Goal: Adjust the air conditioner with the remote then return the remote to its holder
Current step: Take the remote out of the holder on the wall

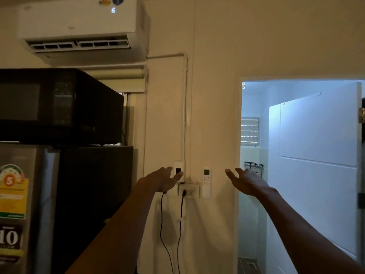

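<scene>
A white air conditioner (83, 26) hangs high on the wall at the upper left, with lit digits on its front. The white remote (206, 181) stands upright against the wall, its lower part sitting in a white holder (206, 193). My left hand (162, 179) is stretched forward to the left of the remote, fingers apart, holding nothing. My right hand (245, 181) reaches out to the right of the remote, also open and empty. Neither hand touches the remote.
A black microwave (59, 105) sits on a fridge (27, 204) at the left. A wall switch box (178, 171) and a power outlet (188, 189) with two black cables (180, 224) lie just left of the remote. An open doorway (296, 175) is on the right.
</scene>
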Demonstrator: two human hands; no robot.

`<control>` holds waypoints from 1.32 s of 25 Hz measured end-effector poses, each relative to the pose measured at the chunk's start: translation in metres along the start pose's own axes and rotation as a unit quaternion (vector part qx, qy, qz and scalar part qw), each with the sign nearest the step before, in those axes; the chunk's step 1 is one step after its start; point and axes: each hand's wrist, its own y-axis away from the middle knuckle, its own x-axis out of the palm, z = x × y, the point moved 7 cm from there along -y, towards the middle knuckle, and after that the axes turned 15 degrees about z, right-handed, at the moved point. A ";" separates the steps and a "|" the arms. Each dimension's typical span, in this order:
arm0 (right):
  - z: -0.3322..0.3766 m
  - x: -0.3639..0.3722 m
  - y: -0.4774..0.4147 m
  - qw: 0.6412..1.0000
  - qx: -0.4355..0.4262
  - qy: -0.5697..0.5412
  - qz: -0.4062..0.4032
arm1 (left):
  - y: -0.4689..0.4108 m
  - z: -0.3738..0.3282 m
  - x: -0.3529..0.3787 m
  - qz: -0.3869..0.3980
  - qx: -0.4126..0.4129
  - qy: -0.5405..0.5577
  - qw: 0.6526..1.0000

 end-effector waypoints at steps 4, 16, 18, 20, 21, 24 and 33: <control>-0.017 0.010 -0.047 1.000 -0.024 -0.006 0.005 | -0.047 -0.014 0.019 0.007 -0.005 0.010 1.000; -0.053 0.080 -0.201 0.996 -0.065 -0.046 0.026 | -0.229 -0.017 0.065 0.048 0.004 0.023 0.999; -0.054 0.088 -0.230 0.994 -0.088 -0.065 0.004 | -0.263 -0.017 0.072 0.046 0.009 0.033 0.998; -0.054 0.094 -0.255 0.991 -0.105 -0.083 -0.022 | -0.294 -0.019 0.079 0.048 0.018 0.037 0.998; -0.054 0.098 -0.267 0.989 -0.113 -0.094 -0.030 | -0.309 -0.020 0.082 0.049 0.024 0.046 0.997; -0.054 0.115 -0.301 0.982 -0.131 -0.128 -0.040 | -0.347 -0.022 0.091 0.038 0.043 0.074 0.996; -0.038 0.167 -0.339 0.943 -0.168 -0.273 -0.089 | -0.395 -0.014 0.113 -0.079 0.116 0.228 0.963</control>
